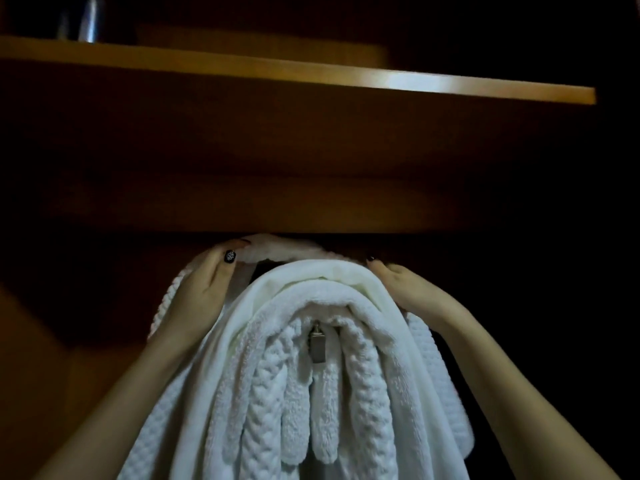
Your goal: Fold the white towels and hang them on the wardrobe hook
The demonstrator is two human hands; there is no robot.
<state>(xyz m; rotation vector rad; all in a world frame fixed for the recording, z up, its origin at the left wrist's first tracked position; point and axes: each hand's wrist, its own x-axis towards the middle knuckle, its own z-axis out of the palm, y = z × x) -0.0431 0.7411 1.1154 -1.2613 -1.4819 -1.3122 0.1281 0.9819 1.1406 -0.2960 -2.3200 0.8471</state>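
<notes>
Interior of a dark wooden wardrobe, poorly lit. Upper left: a metal cylinder [88, 19] stands on the shelf [381, 76], which runs across the whole width. Below it, the left hand [204, 282] lies against the left flank of the white towels [263, 375], fingers stretched upward and fairly straight, tips reaching the topmost fold; nails painted dark. The hand looks flat on the cloth rather than closed round it. The towels hang centrally in several layers draped one over another, waffle-weave and plush, with folded ends pointing down. A small metal clip [317, 344] shows in the middle, under the arch of the layers. The right hand [405, 285] rests on the bundle's upper right shoulder, thumb pointing inward; its fingers are lost in shadow, so its grip cannot be determined.
</notes>
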